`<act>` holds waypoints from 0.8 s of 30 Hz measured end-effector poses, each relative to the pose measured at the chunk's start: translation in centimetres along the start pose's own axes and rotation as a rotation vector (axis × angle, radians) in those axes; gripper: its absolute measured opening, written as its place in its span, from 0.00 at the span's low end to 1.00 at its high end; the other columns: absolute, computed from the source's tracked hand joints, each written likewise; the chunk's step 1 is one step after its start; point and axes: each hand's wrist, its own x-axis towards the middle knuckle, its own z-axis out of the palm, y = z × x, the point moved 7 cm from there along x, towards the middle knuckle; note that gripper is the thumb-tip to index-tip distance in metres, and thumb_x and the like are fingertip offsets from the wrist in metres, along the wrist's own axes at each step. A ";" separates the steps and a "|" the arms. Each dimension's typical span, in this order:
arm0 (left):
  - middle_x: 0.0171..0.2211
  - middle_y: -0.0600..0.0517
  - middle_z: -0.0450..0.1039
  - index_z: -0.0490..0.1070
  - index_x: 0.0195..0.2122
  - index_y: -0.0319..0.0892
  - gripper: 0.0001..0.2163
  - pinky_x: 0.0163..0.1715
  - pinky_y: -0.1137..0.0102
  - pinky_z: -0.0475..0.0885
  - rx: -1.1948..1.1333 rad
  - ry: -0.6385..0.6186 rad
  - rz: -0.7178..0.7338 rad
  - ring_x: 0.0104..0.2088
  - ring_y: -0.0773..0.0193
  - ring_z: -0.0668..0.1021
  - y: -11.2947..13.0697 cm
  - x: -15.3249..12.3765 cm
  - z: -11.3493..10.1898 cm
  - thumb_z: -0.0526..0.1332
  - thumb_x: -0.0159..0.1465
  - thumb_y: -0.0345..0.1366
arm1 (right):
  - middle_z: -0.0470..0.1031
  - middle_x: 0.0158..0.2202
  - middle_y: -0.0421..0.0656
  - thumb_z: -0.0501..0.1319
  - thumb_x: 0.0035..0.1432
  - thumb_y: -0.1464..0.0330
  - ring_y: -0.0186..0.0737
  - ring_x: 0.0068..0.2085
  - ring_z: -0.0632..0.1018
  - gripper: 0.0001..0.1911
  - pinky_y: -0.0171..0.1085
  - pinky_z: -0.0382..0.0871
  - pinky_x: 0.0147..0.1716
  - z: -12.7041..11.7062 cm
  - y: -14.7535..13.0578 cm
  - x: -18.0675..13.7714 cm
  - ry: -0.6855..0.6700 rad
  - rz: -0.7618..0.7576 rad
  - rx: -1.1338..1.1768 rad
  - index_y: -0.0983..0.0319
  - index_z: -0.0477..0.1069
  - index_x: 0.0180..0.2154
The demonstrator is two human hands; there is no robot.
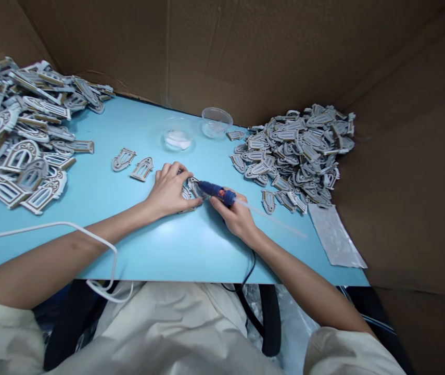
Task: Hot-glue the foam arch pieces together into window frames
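Note:
My right hand (234,211) is wrapped round a blue hot glue gun (216,190), with a long clear glue stick (272,216) sticking out of its back end. The gun's nozzle points left, at a small arched window piece (193,183) on the table. My left hand (170,190) grips that piece between thumb and fingers and partly covers it. A second piece seems to lie just under it, mostly hidden by the hand. Left of my left hand lie two loose arched window pieces (142,169), flat on the light blue table (144,255).
A large heap of arched window pieces (23,130) fills the left side; another heap (292,151) stands at the right. Two clear plastic cups (217,123) sit at the back by the cardboard wall (206,57). A white cable (62,224) crosses my left forearm. Plastic film (337,234) lies at right.

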 end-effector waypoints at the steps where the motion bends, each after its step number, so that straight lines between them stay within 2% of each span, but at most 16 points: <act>1: 0.61 0.40 0.72 0.80 0.59 0.44 0.34 0.62 0.44 0.68 0.000 -0.003 0.001 0.64 0.34 0.69 0.0 0.0 0.1 0.78 0.56 0.56 | 0.66 0.25 0.39 0.61 0.66 0.45 0.36 0.28 0.65 0.24 0.38 0.58 0.30 -0.6 0.2 0.3 0.117 0.016 0.065 0.59 0.67 0.30; 4: 0.62 0.40 0.72 0.79 0.61 0.43 0.36 0.63 0.43 0.67 -0.013 -0.014 0.004 0.64 0.33 0.69 0.1 -0.2 0.1 0.77 0.56 0.57 | 0.67 0.26 0.39 0.57 0.66 0.38 0.36 0.26 0.67 0.30 0.37 0.60 0.27 -3.0 0.8 0.5 0.455 0.063 0.214 0.59 0.71 0.36; 6: 0.64 0.39 0.72 0.75 0.66 0.42 0.37 0.64 0.43 0.66 -0.050 -0.016 0.025 0.65 0.34 0.69 0.2 -0.3 0.0 0.74 0.59 0.56 | 0.68 0.27 0.40 0.56 0.66 0.36 0.36 0.26 0.68 0.32 0.37 0.61 0.25 -4.0 1.1 0.3 0.525 0.085 0.239 0.59 0.71 0.37; 10: 0.68 0.40 0.71 0.65 0.74 0.44 0.37 0.64 0.47 0.66 -0.107 -0.048 0.134 0.68 0.37 0.68 1.0 -0.5 0.1 0.67 0.64 0.48 | 0.70 0.27 0.42 0.58 0.64 0.35 0.37 0.26 0.70 0.33 0.37 0.63 0.24 -4.4 1.7 -0.5 0.410 0.133 0.233 0.59 0.71 0.35; 12: 0.67 0.41 0.72 0.66 0.73 0.45 0.36 0.62 0.49 0.66 -0.076 -0.068 0.161 0.68 0.38 0.69 1.6 -0.5 0.6 0.66 0.62 0.43 | 0.70 0.27 0.42 0.58 0.64 0.34 0.38 0.26 0.70 0.34 0.38 0.64 0.24 -4.3 1.7 -0.9 0.358 0.131 0.228 0.59 0.72 0.34; 15: 0.61 0.42 0.77 0.72 0.68 0.46 0.30 0.59 0.49 0.66 0.003 -0.030 0.114 0.64 0.40 0.72 2.2 -0.5 0.8 0.65 0.63 0.38 | 0.71 0.27 0.42 0.58 0.63 0.32 0.38 0.27 0.71 0.36 0.38 0.65 0.25 -4.2 1.5 -1.1 0.339 0.108 0.229 0.59 0.73 0.34; 17: 0.53 0.42 0.80 0.75 0.64 0.45 0.26 0.58 0.47 0.66 0.037 -0.001 0.046 0.59 0.39 0.73 2.2 -0.6 0.6 0.66 0.65 0.42 | 0.70 0.25 0.42 0.59 0.62 0.32 0.38 0.26 0.71 0.36 0.38 0.66 0.26 -4.0 1.2 -1.1 0.316 0.100 0.231 0.59 0.75 0.34; 19: 0.46 0.42 0.81 0.75 0.64 0.43 0.29 0.57 0.45 0.66 0.048 0.007 -0.006 0.57 0.37 0.74 1.9 -0.7 0.1 0.69 0.64 0.50 | 0.69 0.24 0.41 0.60 0.62 0.32 0.37 0.25 0.69 0.36 0.38 0.65 0.26 -4.1 1.1 -1.1 0.298 0.102 0.233 0.60 0.75 0.34; 20: 0.46 0.42 0.82 0.74 0.65 0.42 0.32 0.58 0.44 0.66 0.045 0.006 -0.005 0.56 0.37 0.74 1.7 -0.8 -0.1 0.70 0.63 0.53 | 0.68 0.23 0.40 0.61 0.62 0.33 0.37 0.24 0.68 0.36 0.38 0.64 0.25 -4.2 1.1 -1.1 0.293 0.104 0.234 0.60 0.76 0.34; 22: 0.56 0.39 0.80 0.70 0.69 0.42 0.36 0.60 0.44 0.66 0.017 -0.015 0.077 0.60 0.37 0.72 1.7 -0.7 -0.5 0.70 0.63 0.51 | 0.67 0.23 0.39 0.61 0.63 0.34 0.36 0.23 0.67 0.35 0.38 0.64 0.25 -4.5 1.1 -1.1 0.285 0.105 0.232 0.60 0.76 0.33; 24: 0.70 0.39 0.70 0.65 0.74 0.42 0.38 0.64 0.46 0.66 -0.028 -0.074 0.213 0.67 0.38 0.69 1.9 -0.6 -0.3 0.68 0.62 0.43 | 0.67 0.23 0.39 0.61 0.63 0.36 0.36 0.23 0.68 0.33 0.38 0.64 0.27 -4.6 1.1 -1.0 0.262 0.110 0.216 0.61 0.77 0.34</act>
